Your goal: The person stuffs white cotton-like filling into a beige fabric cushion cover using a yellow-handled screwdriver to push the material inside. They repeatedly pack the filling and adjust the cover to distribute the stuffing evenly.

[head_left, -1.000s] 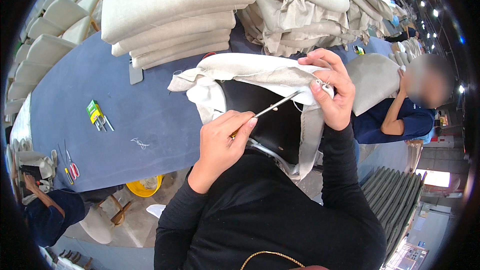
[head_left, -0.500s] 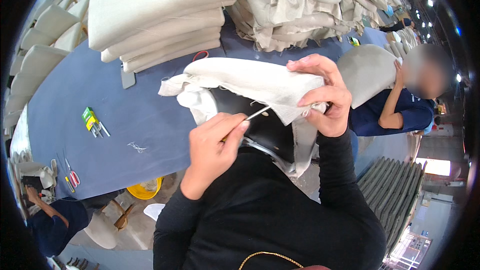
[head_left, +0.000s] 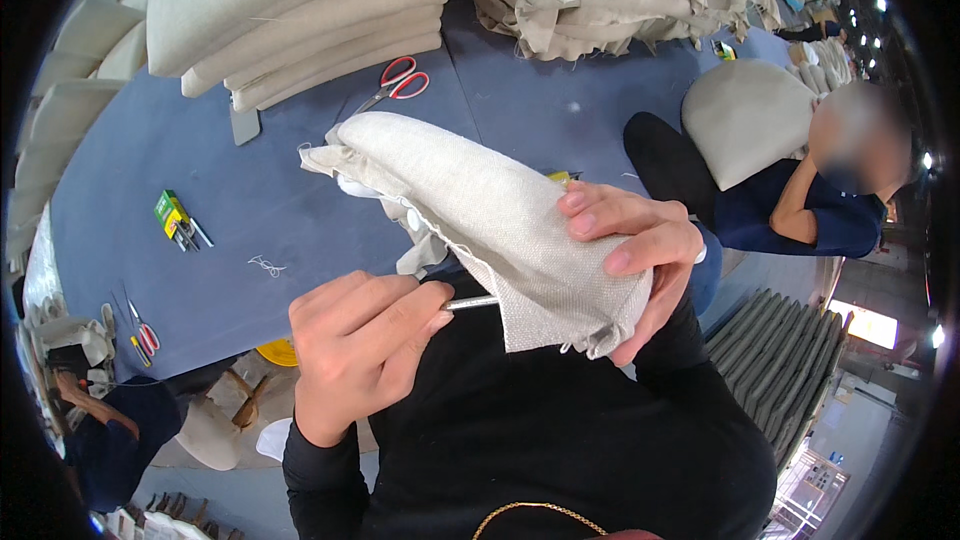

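Fingers on metal rod and beige fabric

Pinching the metal rod between the left fingers, up against the raw edge of the beige fabric. Clasping the fabric's right end in the right fingers. Ahead of the fingers, on the blue desk: red-handled scissors. Out past the left fingers: loose thread and a yellow-green box, then stacked cushions farther off. Past the right fingers: a person with a grey cushion.
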Demonstrator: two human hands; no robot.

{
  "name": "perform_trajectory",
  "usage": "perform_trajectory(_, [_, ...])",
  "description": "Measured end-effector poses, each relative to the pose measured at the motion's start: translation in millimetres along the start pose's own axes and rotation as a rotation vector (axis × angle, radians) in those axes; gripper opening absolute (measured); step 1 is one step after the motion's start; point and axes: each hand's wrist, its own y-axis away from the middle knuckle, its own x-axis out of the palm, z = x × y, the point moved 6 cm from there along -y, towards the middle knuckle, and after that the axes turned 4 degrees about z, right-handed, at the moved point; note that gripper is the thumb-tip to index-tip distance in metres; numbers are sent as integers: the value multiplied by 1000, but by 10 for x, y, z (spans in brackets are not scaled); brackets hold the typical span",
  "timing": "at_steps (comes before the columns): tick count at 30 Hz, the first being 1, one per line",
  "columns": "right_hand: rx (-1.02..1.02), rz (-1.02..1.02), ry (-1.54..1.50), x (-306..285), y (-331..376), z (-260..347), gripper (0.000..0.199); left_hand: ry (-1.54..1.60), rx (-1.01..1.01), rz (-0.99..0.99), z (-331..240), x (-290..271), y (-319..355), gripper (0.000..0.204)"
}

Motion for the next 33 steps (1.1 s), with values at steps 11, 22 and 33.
perform_trajectory(11, [-51,-7,96,16,-105,102,62,155,-28,73,338,59,88,12])
perform_trajectory(22, [-103,-23,105,135,-79,89,60,140,87,47,293,93,-32,18])
perform_trajectory(33, [-123,-27,59,206,-62,70,50,233,210,38,455,134,-85,20])
